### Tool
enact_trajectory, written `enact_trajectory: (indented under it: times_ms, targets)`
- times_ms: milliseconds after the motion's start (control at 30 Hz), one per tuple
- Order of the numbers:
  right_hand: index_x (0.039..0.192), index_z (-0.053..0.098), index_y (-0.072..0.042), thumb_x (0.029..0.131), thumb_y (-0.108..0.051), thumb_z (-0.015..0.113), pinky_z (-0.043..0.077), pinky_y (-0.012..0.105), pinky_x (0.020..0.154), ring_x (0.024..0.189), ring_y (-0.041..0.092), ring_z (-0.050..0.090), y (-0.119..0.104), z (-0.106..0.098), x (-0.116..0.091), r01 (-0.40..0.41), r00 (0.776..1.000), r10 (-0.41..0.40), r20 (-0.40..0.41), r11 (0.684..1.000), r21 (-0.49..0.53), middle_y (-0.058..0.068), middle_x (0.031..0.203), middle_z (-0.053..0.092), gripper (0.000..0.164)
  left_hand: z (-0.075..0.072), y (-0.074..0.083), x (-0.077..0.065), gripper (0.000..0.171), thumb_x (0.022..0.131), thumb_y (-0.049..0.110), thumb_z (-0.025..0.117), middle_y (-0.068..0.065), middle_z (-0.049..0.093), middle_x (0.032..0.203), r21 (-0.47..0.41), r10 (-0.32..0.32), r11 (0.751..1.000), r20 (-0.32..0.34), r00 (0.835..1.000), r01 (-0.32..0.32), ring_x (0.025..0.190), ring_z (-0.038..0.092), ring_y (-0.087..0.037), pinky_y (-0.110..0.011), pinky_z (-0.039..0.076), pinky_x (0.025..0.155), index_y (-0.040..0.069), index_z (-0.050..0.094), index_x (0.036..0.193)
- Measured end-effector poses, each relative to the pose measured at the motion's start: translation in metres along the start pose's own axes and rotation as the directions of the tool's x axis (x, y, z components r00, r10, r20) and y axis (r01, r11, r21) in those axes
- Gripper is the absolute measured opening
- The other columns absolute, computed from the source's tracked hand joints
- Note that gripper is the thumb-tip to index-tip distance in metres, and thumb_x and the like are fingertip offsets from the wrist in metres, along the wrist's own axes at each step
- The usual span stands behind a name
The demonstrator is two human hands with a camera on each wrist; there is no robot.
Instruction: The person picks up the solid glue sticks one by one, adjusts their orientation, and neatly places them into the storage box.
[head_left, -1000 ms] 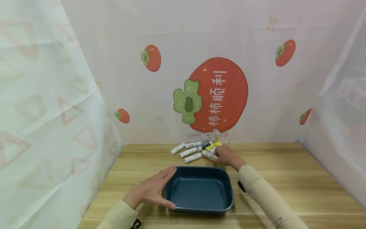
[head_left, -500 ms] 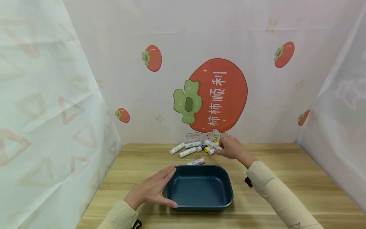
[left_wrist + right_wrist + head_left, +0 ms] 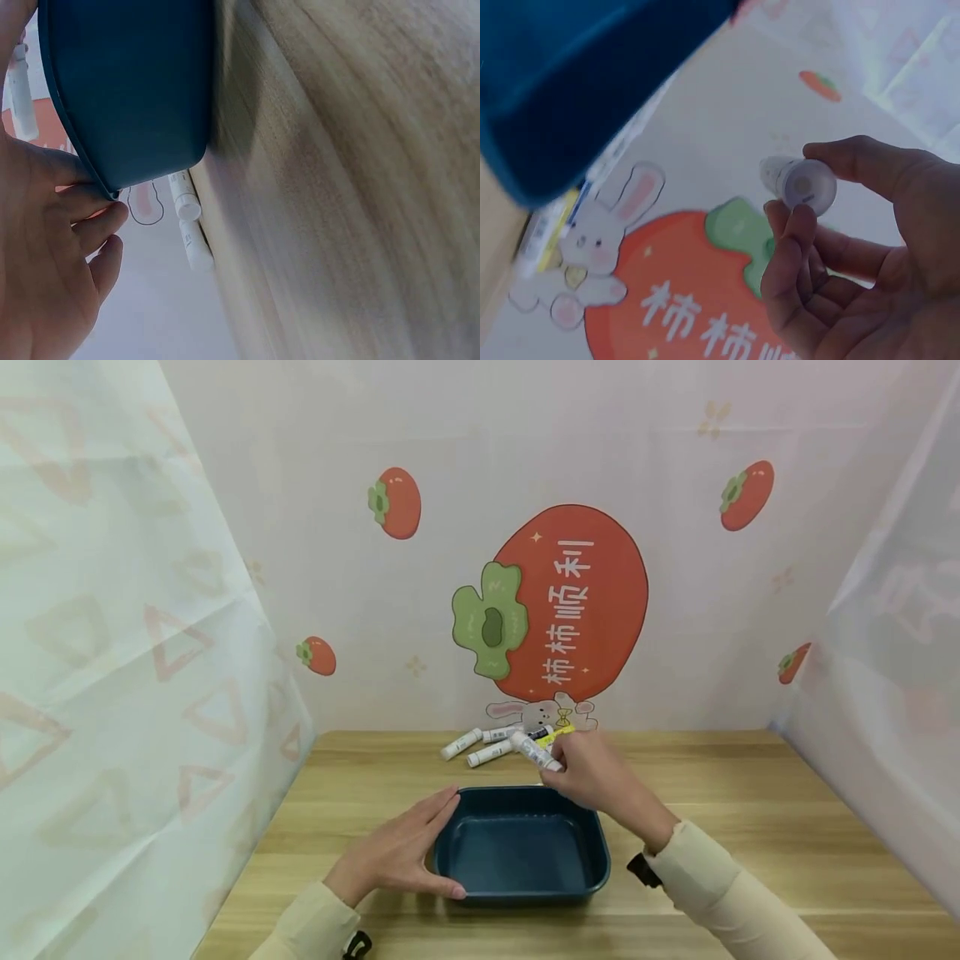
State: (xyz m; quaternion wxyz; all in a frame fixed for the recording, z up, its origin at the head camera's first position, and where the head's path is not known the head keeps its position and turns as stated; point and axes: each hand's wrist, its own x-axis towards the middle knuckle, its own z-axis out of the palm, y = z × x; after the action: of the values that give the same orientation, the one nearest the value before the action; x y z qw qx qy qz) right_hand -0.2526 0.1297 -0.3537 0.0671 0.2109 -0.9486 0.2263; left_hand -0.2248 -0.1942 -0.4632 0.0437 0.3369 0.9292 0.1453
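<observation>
Moved left and nearer since the earlier frame, one white plastic-looking cylindrical tube [image 3: 535, 752] hangs past the far rim of the dark-blue rectangular tray [image 3: 517, 856]. The right hand [image 3: 596, 772] pinches it by one end. The left hand [image 3: 397, 852], fingers stretched, touches the tray's left side, probably for keeping it steady. Only the right-wrist view shows the tube's round end.

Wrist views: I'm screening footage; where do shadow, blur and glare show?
Left wrist: soft shadow on the table beside the tray. Right wrist: tray rim blurred, near end of the tube sharper, bright glare on the backdrop at upper right.
</observation>
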Motion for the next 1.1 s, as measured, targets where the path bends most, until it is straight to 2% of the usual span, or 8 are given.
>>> enact_trajectory:
  times_ms: [100,300,500,667,833,1100]
  targets:
    - [0.084,0.078,-0.008,0.090,-0.019,0.082,0.046,0.024,0.048,0.055,0.011,0.054,-0.010,0.012,-0.011,-0.042,0.999,0.042,-0.011,0.998,0.038,-0.002,0.069,0.068,0.013,-0.001,0.000,0.001,0.128,0.080,0.084,0.068,-0.006,0.011,0.180,-0.003,0.006,1.000,-0.002,1.000,-0.006,0.164,0.024,-0.031,-0.055,0.037,0.126,0.010,0.016,0.170]
    - [0.086,0.077,-0.006,0.089,-0.019,0.082,0.046,0.022,0.045,0.051,0.008,0.054,-0.021,0.044,-0.030,-0.080,0.997,0.080,-0.003,0.991,0.109,-0.004,0.069,0.067,0.014,-0.002,0.000,0.001,0.127,0.080,0.082,0.070,-0.007,0.012,0.180,-0.028,0.003,1.000,-0.003,1.000,-0.003,0.164,0.025,-0.032,-0.056,0.039,0.125,0.009,0.017,0.170]
    - [0.087,0.074,-0.007,0.091,-0.021,0.080,0.047,0.023,0.046,0.052,0.008,0.056,-0.025,0.072,-0.039,-0.114,0.992,0.103,0.068,0.977,0.183,-0.003,0.070,0.064,0.016,-0.002,0.000,0.000,0.128,0.080,0.082,0.070,-0.007,0.013,0.179,-0.017,-0.003,1.000,0.003,1.000,0.004,0.163,0.026,-0.032,-0.056,0.039,0.125,0.008,0.018,0.170]
    - [0.085,0.073,-0.007,0.092,-0.021,0.079,0.047,0.023,0.045,0.049,0.009,0.057,-0.029,0.091,-0.041,-0.131,0.988,0.107,0.112,0.962,0.239,-0.004,0.067,0.063,0.017,-0.002,0.001,0.000,0.127,0.080,0.082,0.070,-0.008,0.013,0.179,-0.007,0.003,1.000,0.008,1.000,-0.003,0.164,0.025,-0.032,-0.055,0.038,0.125,0.008,0.018,0.170]
    - [0.074,0.070,-0.010,0.092,-0.020,0.078,0.046,0.022,0.042,0.047,0.010,0.057,-0.035,0.109,-0.036,-0.150,0.984,0.117,0.134,0.950,0.273,-0.004,0.059,0.061,0.022,-0.003,0.002,0.000,0.126,0.082,0.081,0.070,-0.009,0.013,0.179,-0.003,0.012,1.000,0.005,1.000,-0.011,0.164,0.025,-0.032,-0.055,0.038,0.125,0.008,0.017,0.170]
    - [0.058,0.063,-0.013,0.092,-0.020,0.079,0.036,0.020,0.039,0.040,0.009,0.049,-0.044,0.135,-0.032,-0.206,0.968,0.150,0.202,0.935,0.290,-0.006,0.047,0.052,0.038,-0.003,0.002,0.001,0.123,0.084,0.079,0.069,-0.012,0.017,0.178,0.027,0.034,0.999,0.001,0.999,-0.034,0.162,0.028,-0.034,-0.056,0.040,0.124,0.007,0.019,0.170]
